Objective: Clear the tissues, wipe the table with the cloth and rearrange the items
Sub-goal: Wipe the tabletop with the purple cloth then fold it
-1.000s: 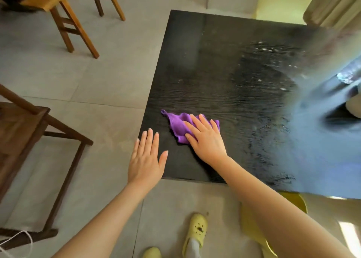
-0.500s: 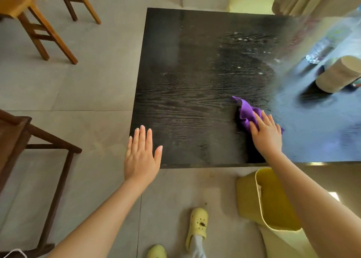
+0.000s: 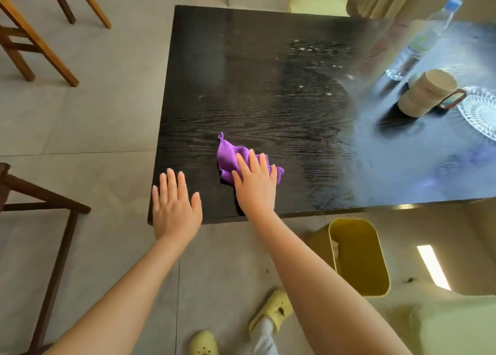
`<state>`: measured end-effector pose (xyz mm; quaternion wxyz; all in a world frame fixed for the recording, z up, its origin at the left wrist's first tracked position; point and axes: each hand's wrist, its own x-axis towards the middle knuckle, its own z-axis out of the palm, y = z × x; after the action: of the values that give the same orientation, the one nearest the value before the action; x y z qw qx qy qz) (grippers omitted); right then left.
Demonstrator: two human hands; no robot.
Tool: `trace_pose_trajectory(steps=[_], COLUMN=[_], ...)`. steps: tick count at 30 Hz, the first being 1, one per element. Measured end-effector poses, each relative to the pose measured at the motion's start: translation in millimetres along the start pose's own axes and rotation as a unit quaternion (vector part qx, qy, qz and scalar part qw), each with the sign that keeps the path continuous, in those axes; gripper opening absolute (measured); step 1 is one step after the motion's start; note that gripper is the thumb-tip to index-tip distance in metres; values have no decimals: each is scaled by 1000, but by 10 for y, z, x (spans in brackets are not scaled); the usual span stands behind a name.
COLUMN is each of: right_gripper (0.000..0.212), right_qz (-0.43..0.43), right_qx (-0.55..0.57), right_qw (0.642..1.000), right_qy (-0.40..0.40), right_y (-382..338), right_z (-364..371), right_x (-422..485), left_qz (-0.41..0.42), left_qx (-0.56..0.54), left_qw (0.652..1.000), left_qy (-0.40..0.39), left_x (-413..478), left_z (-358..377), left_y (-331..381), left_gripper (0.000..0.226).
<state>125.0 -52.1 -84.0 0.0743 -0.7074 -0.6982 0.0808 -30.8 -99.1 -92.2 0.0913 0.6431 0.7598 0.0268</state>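
Right hand flat on purple cloth; left hand spread, at table corner.

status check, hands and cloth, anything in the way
Right hand flat, pressing purple cloth on table. Left hand open at near corner. Mug, bottle, glass dish crowd the far right.

On the table: one purple cloth near the near edge, and toward the right edge one clear bottle, one beige mug and one glass plate. Two hands, left and right. On the floor: one yellow bin, two yellow shoes
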Motion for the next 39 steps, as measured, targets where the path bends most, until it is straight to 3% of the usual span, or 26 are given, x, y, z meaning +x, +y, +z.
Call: trace_pose_trajectory(steps=[5,11,19,33,39], right_gripper=[42,45,47,46,44], right_qz=[-83,-53,27,-7,6], right_qx=[12,-6,1,-2,-1], right_qw=[996,998,999,1000,1000], right_qy=[-24,-27,-17,0,6], right_y=[376,1395,2809,3145,2998], right_z=[-75,-301,-575,-607,-565], right_x=[-73,-115,88,1828,1734], left_qz=[-43,-61,90,69,70], left_qx=[-11,-14,16,58,63], left_qw=[999,997,996,996,995], left_qy=[22,44,-14,18,14], left_x=[-182,-324,-405,-390,-407], left_z=[106,195,378,478,454], left_y=[299,669,1855,1930,1938], left_gripper=[60,62,74,64,64])
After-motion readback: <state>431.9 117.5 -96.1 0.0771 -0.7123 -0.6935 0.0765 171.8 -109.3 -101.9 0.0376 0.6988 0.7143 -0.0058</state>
